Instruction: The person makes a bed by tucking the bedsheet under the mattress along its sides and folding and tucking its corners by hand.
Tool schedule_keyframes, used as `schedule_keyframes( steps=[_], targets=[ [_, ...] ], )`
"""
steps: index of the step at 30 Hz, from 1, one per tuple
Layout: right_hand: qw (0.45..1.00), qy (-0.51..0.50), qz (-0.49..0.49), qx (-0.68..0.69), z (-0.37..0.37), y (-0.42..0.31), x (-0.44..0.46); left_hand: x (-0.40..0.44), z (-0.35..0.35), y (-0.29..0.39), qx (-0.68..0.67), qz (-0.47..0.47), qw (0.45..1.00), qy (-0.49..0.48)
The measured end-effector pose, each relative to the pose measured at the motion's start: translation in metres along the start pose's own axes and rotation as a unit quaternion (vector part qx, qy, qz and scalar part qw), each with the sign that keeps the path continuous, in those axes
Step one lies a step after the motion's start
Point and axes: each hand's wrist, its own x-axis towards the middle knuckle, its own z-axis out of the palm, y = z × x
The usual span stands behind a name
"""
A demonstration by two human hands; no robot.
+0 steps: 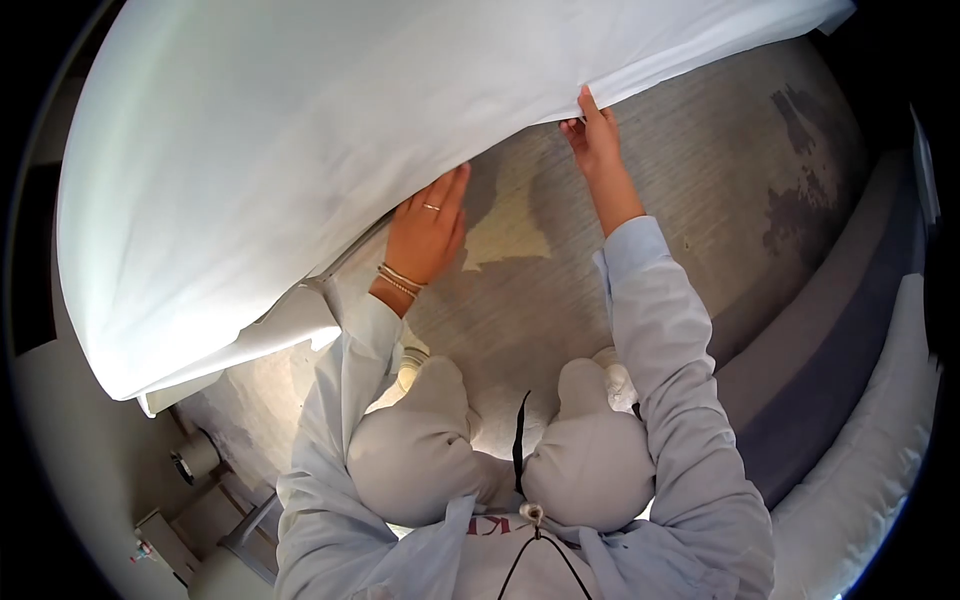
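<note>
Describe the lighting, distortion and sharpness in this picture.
Head view: strong wide-angle distortion, with black corners; head view: the white sheet is brightest, nearly washed out at its lower left; head view: the grey floor is dimmer between the arms, brighter at lower left; head view: the left hand and right hand look fairly sharp.

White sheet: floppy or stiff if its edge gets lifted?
The white sheet is probably floppy: its lower-left end hangs in a loose flap. The edge looks thin, so likely easy to bunch; creases run along it beside the right hand. Its broad spread suggests lifting one edge may leave the rest lying.
</note>
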Motion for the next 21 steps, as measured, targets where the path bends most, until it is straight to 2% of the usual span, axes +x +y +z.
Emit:
schedule_keyframes(
  steps=[2,3,4,5,6,7,8,9,11,12,14,17,21],
  targets=[
    [0.992,0.063,-0.085,-0.074,-0.004,0.006,-0.009,-0.006,0.009,-0.01,0.047,-0.018,0.998,-0.024],
    [0.991,0.062,-0.088,-0.077,-0.003,0.008,-0.022,-0.009,0.014,-0.012,0.05,-0.027,0.998,-0.033],
    [0.956,0.071,-0.222,-0.18,-0.002,0.016,-0.037,-0.01,0.021,-0.015,0.054,-0.036,0.997,-0.042],
    [0.892,0.079,-0.348,-0.278,0.003,0.022,-0.049,-0.006,0.024,-0.017,0.051,-0.037,0.997,-0.042],
    [0.892,0.082,-0.345,-0.28,0.011,0.021,-0.061,-0.004,0.025,-0.015,0.063,-0.022,0.998,-0.009],
    [0.789,-0.013,-0.456,-0.411,0.017,0.017,-0.072,-0.003,0.025,-0.013,0.076,-0.005,0.997,0.02],
    [0.649,-0.109,-0.542,-0.523,0.023,0.017,-0.078,-0.002,0.023,-0.012,0.073,-0.003,0.997,0.011],
    [0.653,-0.103,-0.536,-0.525,0.024,0.023,-0.079,0.0,0.021,-0.01,0.074,-0.002,0.997,0.016],
    [0.599,-0.182,-0.545,-0.558,0.026,0.029,-0.077,0.002,0.022,-0.011,0.073,0.005,0.997,0.02],
    [0.602,-0.177,-0.544,-0.557,0.022,0.027,-0.075,0.0,0.022,-0.012,0.075,0.004,0.997,0.018],
    [0.526,-0.204,-0.575,-0.592,0.015,0.018,-0.069,-0.003,0.024,-0.009,0.079,0.001,0.997,0.017],
    [0.499,-0.226,-0.6,-0.583,0.008,0.01,-0.062,-0.001,0.026,-0.006,0.13,-0.008,0.991,0.029],
    [0.509,-0.195,-0.58,-0.605,0.007,0.01,-0.062,-0.002,0.026,-0.005,0.095,-0.04,0.994,0.028]
  ],
)
